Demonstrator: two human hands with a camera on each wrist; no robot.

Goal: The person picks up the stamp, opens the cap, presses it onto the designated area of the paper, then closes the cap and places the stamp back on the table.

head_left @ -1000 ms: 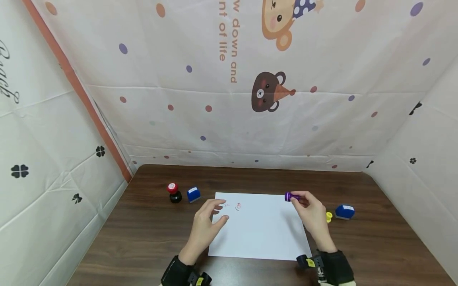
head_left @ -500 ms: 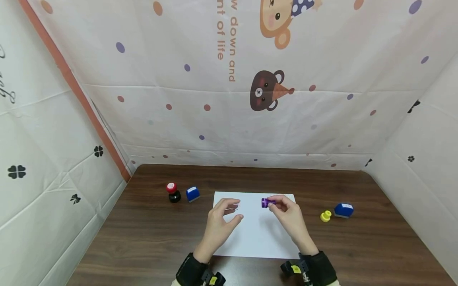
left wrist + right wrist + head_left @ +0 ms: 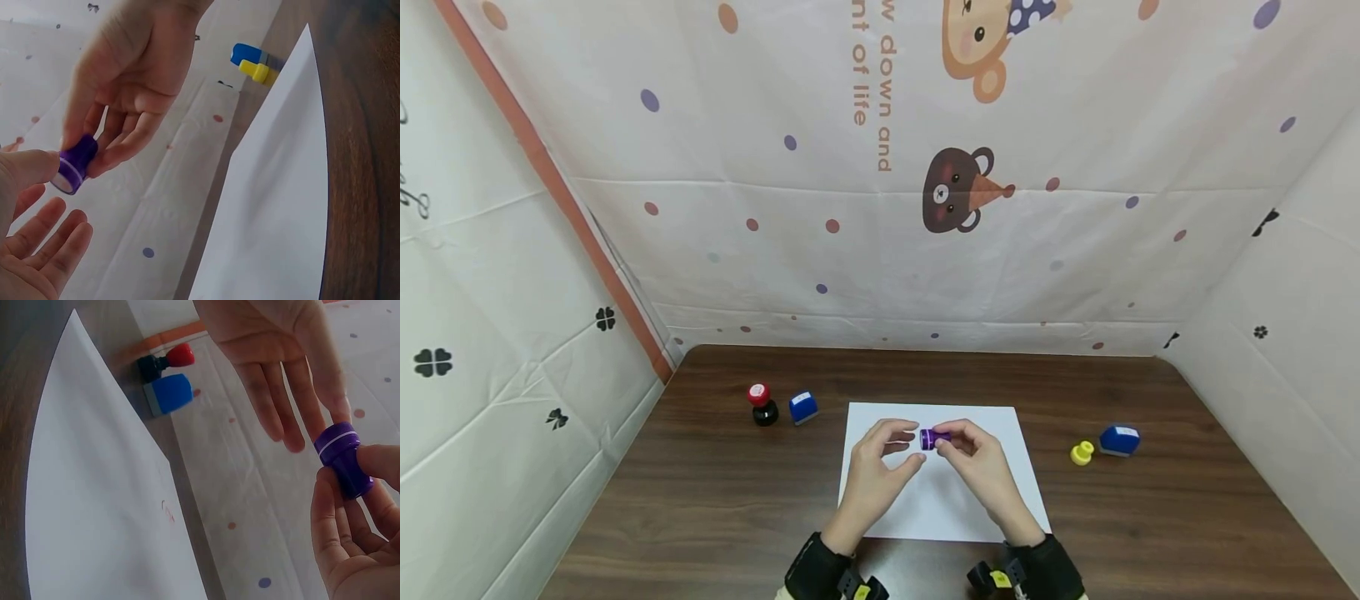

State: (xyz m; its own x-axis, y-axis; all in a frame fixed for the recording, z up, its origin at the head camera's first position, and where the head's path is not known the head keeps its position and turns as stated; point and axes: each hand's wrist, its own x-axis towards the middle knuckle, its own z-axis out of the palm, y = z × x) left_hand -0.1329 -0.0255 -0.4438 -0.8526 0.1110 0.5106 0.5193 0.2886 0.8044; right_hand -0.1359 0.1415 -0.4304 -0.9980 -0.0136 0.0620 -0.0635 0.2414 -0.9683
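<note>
My right hand (image 3: 983, 467) pinches a small purple stamp (image 3: 929, 439) between thumb and fingers, above the sheet of white paper (image 3: 955, 508). The stamp's wide end, with a pale ring, faces my left hand (image 3: 880, 475). That hand has its thumb and fingers spread on either side of this end. In the right wrist view the left fingertips come close to the purple stamp (image 3: 344, 459); whether they touch it I cannot tell. Small reddish marks (image 3: 167, 512) show on the paper in the right wrist view, while the left hand covers them in the head view.
On the brown table (image 3: 1180, 517), a black stamp with a red top (image 3: 762, 405) stands left of the paper beside a blue block-shaped stamp (image 3: 803, 407). To the right are a yellow stamp (image 3: 1082, 453) and another blue one (image 3: 1119, 441). Patterned white cloth (image 3: 820, 250) hangs behind.
My right hand has carried the purple stamp leftward from the paper's right edge to near its middle. The left hand has moved right, towards it. The yellow stamp has come into full view.
</note>
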